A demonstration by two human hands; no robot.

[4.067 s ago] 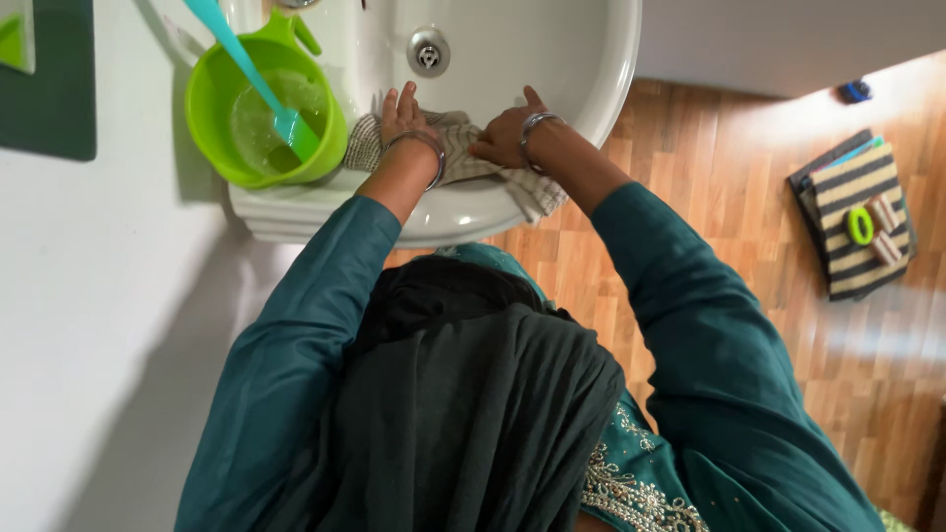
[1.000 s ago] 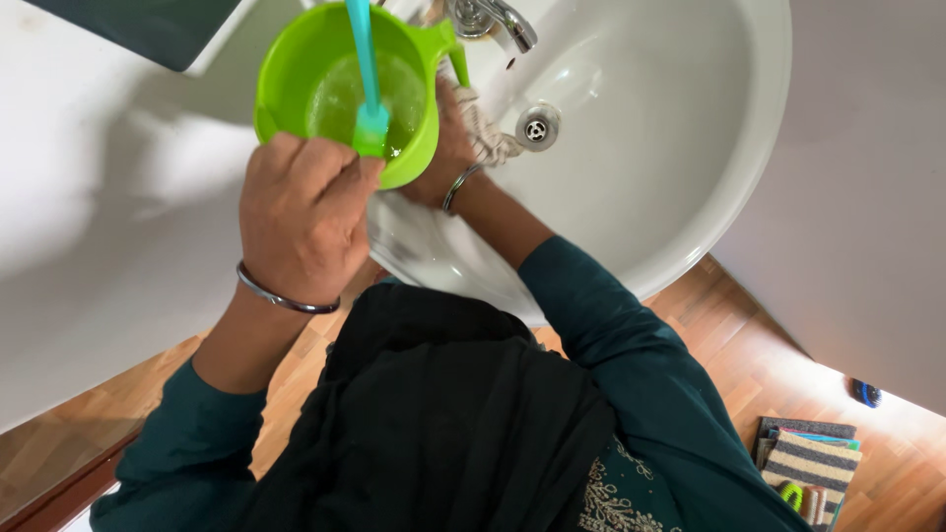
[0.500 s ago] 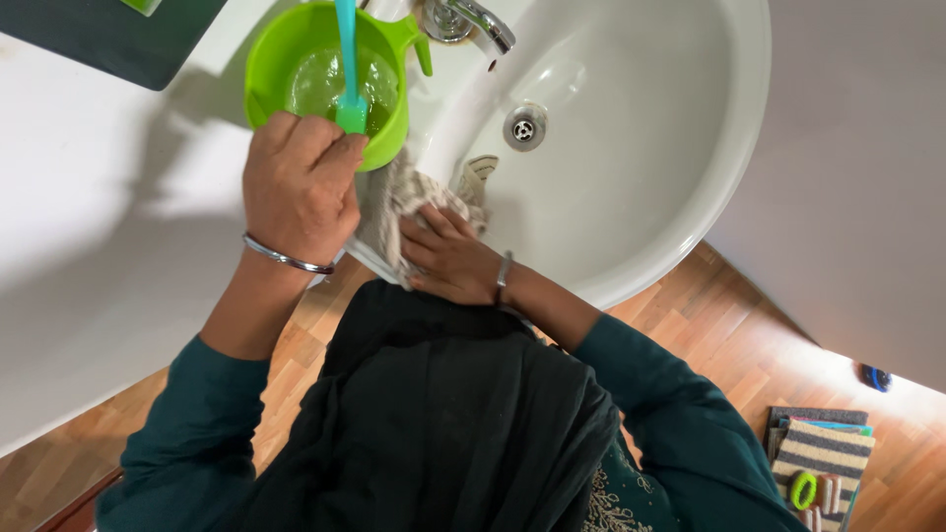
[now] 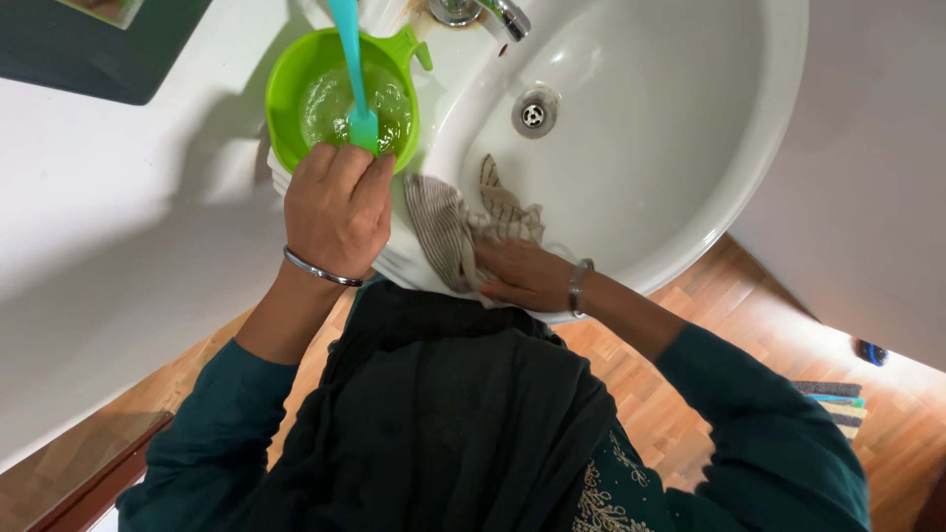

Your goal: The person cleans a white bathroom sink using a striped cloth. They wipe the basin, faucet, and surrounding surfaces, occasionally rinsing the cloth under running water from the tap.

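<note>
Left hand (image 4: 338, 207) curled shut, right hand (image 4: 520, 276) pressing flat.

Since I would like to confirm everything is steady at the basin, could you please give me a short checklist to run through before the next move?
1. Left hand grips the rim of the round green plastic bowl: ok.
2. Bowl sits on the ledge of the white ceramic sink, level: ok.
3. Turquoise plastic brush stands in the bowl's foamy liquid: ok.
4. Right hand lies flat on the striped beige cloth: ok.
5. Cloth lies fully inside the basin: not ok, it drapes over the front rim.
6. Chrome tap off: cannot tell.
</note>
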